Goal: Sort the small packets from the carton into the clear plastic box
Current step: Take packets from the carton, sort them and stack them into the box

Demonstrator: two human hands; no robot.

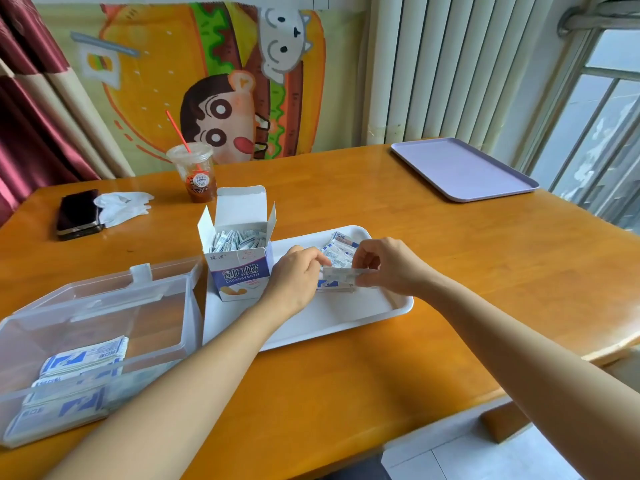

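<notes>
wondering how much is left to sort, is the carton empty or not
Not empty: the carton stands upright, flaps open, with packets filling it nearly to the top.

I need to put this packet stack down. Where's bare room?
Bare: the white tray's near half, between the carton and its right rim. Also the lilac tray. Crowded: the far corner, with loose packets.

I count one open carton (239,268), one clear plastic box (156,327) and two trays: a white tray (329,317) and a lilac tray (460,168). One drink cup (194,171), one phone (78,213). The packets (239,239) are too many to count.
</notes>
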